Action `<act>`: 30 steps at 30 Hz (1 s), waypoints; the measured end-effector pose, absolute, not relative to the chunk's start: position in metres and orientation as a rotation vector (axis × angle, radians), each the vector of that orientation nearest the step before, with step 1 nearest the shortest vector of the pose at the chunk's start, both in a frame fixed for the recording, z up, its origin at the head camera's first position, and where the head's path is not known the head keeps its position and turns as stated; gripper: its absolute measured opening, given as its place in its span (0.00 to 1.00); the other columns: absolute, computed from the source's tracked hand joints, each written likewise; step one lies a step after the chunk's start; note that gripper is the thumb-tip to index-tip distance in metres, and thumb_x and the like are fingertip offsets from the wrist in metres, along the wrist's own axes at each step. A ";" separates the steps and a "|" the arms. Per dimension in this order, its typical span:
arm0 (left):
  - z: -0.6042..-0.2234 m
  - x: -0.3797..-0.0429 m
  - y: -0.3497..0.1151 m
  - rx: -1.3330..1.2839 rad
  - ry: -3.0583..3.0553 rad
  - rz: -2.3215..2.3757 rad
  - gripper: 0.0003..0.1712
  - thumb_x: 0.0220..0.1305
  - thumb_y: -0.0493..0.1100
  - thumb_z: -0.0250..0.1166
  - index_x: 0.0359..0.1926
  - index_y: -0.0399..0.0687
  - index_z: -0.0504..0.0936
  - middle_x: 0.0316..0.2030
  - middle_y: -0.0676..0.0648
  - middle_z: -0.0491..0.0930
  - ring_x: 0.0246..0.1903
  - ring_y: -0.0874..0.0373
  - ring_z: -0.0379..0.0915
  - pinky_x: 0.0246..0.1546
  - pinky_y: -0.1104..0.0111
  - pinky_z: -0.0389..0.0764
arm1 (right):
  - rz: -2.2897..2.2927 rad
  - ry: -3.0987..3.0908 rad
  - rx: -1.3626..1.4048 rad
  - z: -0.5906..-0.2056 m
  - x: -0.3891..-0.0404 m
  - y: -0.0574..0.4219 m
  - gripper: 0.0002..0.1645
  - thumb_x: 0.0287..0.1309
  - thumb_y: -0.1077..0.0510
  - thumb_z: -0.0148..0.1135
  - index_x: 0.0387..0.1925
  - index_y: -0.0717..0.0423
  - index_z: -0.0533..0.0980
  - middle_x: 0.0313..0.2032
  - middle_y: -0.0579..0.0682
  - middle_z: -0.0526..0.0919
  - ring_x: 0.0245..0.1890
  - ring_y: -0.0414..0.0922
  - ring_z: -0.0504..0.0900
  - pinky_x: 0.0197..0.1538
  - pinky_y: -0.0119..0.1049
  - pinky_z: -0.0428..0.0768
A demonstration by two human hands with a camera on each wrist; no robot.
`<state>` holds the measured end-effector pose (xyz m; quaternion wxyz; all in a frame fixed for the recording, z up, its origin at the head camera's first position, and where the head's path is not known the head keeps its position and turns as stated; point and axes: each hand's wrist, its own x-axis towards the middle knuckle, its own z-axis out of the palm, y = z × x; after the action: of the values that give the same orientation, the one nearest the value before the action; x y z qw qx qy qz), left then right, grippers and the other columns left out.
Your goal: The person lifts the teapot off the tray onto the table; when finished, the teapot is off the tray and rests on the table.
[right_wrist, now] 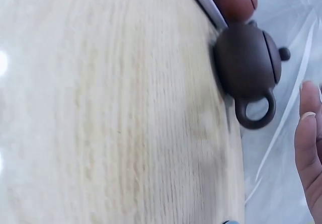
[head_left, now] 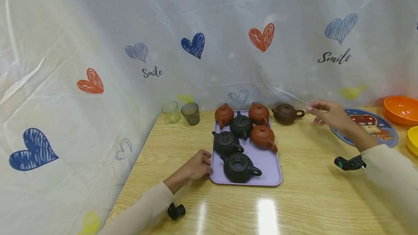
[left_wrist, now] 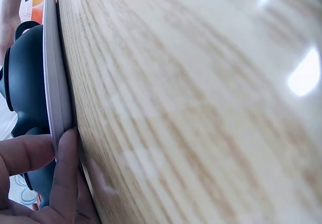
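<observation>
My left hand [head_left: 197, 166] pinches the left rim of a lilac tray [head_left: 266, 171]; in the left wrist view the thumb and fingers [left_wrist: 64, 158] close on its edge. On the tray stand three black teapots, the nearest one [head_left: 237, 168] at the front, and three reddish-brown teapots, one [head_left: 263, 137] at the right edge. A dark brown teapot [head_left: 285, 114] sits on the table just right of the tray's far end. Close to its handle, my right hand [head_left: 330, 116] hovers with fingers loosely extended; a gap shows between them in the right wrist view.
Two glasses, one greenish [head_left: 171, 111] and one dark grey [head_left: 191, 114], stand at the back left. To the right lie a round blue mat [head_left: 388, 133], an orange bowl [head_left: 401, 110] and a yellow bowl [head_left: 414, 140]. A printed curtain [head_left: 222, 71] hangs behind the table.
</observation>
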<state>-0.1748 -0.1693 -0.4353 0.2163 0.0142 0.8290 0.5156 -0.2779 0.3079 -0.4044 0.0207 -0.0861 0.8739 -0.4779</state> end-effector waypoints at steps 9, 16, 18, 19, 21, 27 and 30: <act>-0.437 -0.176 -0.170 0.038 2.289 1.436 0.35 0.52 0.26 0.64 0.62 0.31 0.64 0.45 0.38 0.71 0.35 0.53 0.75 0.34 0.65 0.87 | -1.433 2.621 -0.373 -0.402 -0.251 0.279 0.23 0.73 0.46 0.55 0.56 0.60 0.74 0.42 0.39 0.83 0.30 0.49 0.83 0.34 0.40 0.85; -0.437 -0.177 -0.170 0.043 2.292 1.434 0.35 0.52 0.26 0.64 0.62 0.31 0.64 0.44 0.38 0.71 0.35 0.53 0.74 0.34 0.64 0.87 | -1.438 2.518 -0.408 -0.406 -0.233 0.262 0.23 0.73 0.48 0.56 0.56 0.63 0.75 0.42 0.44 0.85 0.28 0.50 0.83 0.32 0.41 0.84; -0.436 -0.176 -0.170 0.043 2.293 1.432 0.35 0.52 0.27 0.64 0.62 0.31 0.64 0.44 0.38 0.71 0.35 0.53 0.74 0.34 0.64 0.87 | -1.442 2.496 -0.423 -0.408 -0.229 0.256 0.22 0.72 0.49 0.57 0.55 0.63 0.75 0.42 0.48 0.85 0.27 0.50 0.83 0.31 0.41 0.84; -0.436 -0.176 -0.170 0.042 2.294 1.430 0.35 0.52 0.27 0.64 0.62 0.31 0.64 0.44 0.38 0.71 0.36 0.53 0.74 0.34 0.64 0.87 | -1.444 2.484 -0.428 -0.408 -0.228 0.253 0.22 0.72 0.49 0.57 0.54 0.64 0.75 0.42 0.50 0.84 0.27 0.50 0.83 0.31 0.41 0.84; -0.436 -0.176 -0.170 0.041 2.296 1.427 0.35 0.52 0.27 0.64 0.62 0.31 0.64 0.44 0.38 0.71 0.36 0.53 0.74 0.34 0.64 0.87 | -1.450 2.456 -0.438 -0.410 -0.225 0.247 0.22 0.72 0.50 0.58 0.53 0.65 0.76 0.42 0.54 0.83 0.25 0.49 0.82 0.29 0.40 0.83; -0.437 -0.177 -0.170 0.041 2.295 1.426 0.35 0.52 0.27 0.64 0.62 0.31 0.64 0.44 0.38 0.71 0.36 0.53 0.74 0.34 0.65 0.87 | -1.426 2.373 -0.421 -0.417 -0.220 0.231 0.22 0.70 0.49 0.60 0.50 0.64 0.78 0.41 0.59 0.79 0.23 0.44 0.78 0.25 0.35 0.78; -0.437 -0.177 -0.171 0.046 2.292 1.427 0.35 0.52 0.27 0.64 0.62 0.31 0.64 0.44 0.38 0.72 0.36 0.53 0.75 0.34 0.65 0.87 | -1.412 2.354 -0.415 -0.423 -0.218 0.225 0.20 0.69 0.49 0.61 0.49 0.63 0.79 0.42 0.60 0.79 0.23 0.44 0.78 0.24 0.34 0.77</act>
<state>-0.1771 -0.1707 -0.4372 0.2190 0.0168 0.8282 0.5156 -0.2181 0.2246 -0.4227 0.1816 -0.1471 0.8339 -0.5000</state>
